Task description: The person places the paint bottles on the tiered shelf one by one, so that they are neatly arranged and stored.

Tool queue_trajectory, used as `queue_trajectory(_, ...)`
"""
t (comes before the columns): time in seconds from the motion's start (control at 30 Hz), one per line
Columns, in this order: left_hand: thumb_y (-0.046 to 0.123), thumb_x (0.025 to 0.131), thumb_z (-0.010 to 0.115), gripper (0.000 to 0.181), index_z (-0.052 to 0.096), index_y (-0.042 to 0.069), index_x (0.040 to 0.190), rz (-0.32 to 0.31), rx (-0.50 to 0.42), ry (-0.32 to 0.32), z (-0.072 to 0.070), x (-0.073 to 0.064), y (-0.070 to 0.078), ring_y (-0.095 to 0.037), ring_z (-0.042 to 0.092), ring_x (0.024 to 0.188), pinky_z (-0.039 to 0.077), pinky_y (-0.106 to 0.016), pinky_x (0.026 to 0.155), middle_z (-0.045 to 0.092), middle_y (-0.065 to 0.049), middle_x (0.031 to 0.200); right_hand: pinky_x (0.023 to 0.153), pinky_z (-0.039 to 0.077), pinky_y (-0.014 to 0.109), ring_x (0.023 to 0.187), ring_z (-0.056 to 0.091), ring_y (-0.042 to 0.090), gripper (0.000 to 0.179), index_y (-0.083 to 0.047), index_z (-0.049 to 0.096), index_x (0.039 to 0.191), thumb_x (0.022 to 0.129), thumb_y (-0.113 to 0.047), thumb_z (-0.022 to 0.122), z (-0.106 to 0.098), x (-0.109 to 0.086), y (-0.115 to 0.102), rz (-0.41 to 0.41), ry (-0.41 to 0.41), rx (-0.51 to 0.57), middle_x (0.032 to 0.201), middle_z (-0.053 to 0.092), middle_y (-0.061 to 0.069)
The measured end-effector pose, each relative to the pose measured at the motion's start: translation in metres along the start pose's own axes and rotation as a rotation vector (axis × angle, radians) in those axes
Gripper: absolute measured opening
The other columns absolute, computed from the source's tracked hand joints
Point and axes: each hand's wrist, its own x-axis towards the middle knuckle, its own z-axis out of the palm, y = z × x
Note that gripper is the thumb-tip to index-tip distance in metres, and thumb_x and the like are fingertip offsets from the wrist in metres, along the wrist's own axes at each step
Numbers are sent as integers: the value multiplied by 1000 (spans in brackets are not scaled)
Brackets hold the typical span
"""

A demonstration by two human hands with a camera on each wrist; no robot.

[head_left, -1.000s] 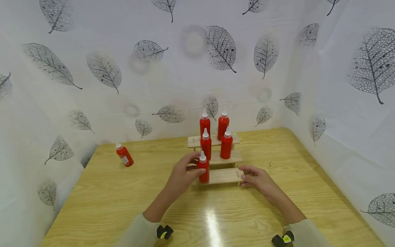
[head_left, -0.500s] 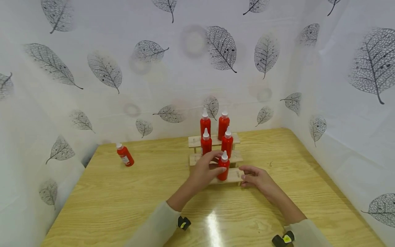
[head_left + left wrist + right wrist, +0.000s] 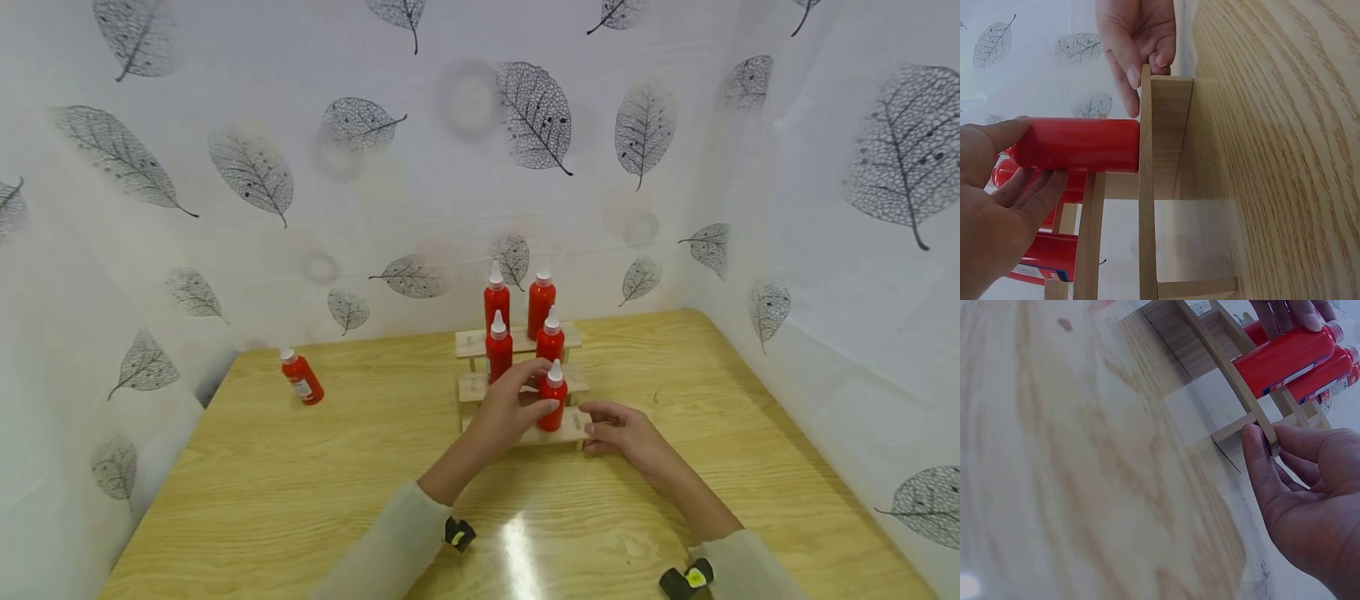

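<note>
My left hand [image 3: 501, 417] grips a red squeeze bottle [image 3: 552, 408] with a white pointed nozzle. The bottle stands upright at the right part of the lowest step of a three-step wooden rack [image 3: 573, 425]. In the left wrist view, thumb and fingers lie on either side of the bottle [image 3: 1085, 145], its base right at the board. My right hand [image 3: 628, 439] pinches the right end of that lowest board, thumb above and fingers beneath, as the right wrist view shows. Behind, two similar bottles stand on the middle step and two on the top step.
Another red bottle [image 3: 303, 379] with a white cap stands apart on the wooden table [image 3: 360, 467], toward the back left. White leaf-printed sheets [image 3: 420, 192] enclose the table at the back and sides.
My left hand has moved the bottle rightward along the lowest step, from its left end to its right part. The right hand has stayed at the board's end.
</note>
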Motion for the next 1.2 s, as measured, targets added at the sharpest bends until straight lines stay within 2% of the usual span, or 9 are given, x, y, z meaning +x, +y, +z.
queue_trajectory(0.43, 11, 92, 73, 55, 52, 16, 143, -11, 25, -20, 1, -2, 1, -18, 59, 120, 55, -23, 96, 58, -4, 132, 87, 61, 35, 98, 71, 27, 53, 0, 49, 144, 98, -19, 67, 0, 2, 3, -1, 8, 19, 128, 55, 21)
queue_trajectory(0.63, 19, 93, 74, 56, 52, 21, 144, -35, 87, 11, -9, -15, 2, -21, 58, 119, 55, -30, 98, 57, -1, 135, 87, 61, 34, 99, 71, 25, 53, 1, 48, 145, 99, -20, 65, -1, 2, 2, -6, -2, 11, 128, 55, 20)
queue_trajectory(0.73, 23, 94, 73, 55, 51, 24, 145, -34, 135, 34, -21, -27, -2, -23, 58, 120, 55, -37, 100, 57, 1, 138, 87, 61, 34, 98, 71, 26, 52, 1, 48, 144, 99, -18, 65, 0, 3, 2, -8, -2, 10, 127, 55, 20)
queue_trajectory(0.83, 24, 94, 73, 54, 52, 21, 144, -17, 166, 70, -37, -41, -8, -25, 59, 120, 55, -43, 99, 58, -1, 139, 86, 61, 34, 96, 71, 27, 51, 0, 50, 143, 97, -16, 67, 1, 4, 2, 2, 11, 18, 125, 54, 20)
queue_trajectory(1.0, 21, 95, 71, 53, 53, 14, 144, 21, 186, 160, -71, -67, -23, -29, 61, 117, 55, -43, 97, 59, -7, 137, 86, 61, 35, 96, 71, 27, 51, 1, 50, 144, 97, -15, 67, 2, 3, 1, 4, 18, 19, 125, 53, 21)
queue_trajectory(1.1, 24, 96, 70, 52, 53, 14, 144, -5, 190, 222, -94, -81, -31, -30, 61, 117, 55, -45, 97, 60, -7, 135, 86, 61, 34, 95, 71, 27, 51, 1, 50, 143, 97, -15, 66, 1, 3, 1, 4, 24, 16, 125, 53, 20)
queue_trajectory(1.2, 27, 97, 69, 52, 52, 16, 144, -76, 183, 280, -119, -93, -38, -30, 59, 119, 53, -48, 100, 58, -8, 136, 86, 61, 33, 96, 71, 27, 51, 1, 50, 144, 98, -15, 66, 1, 2, 0, 2, 20, 7, 124, 54, 21)
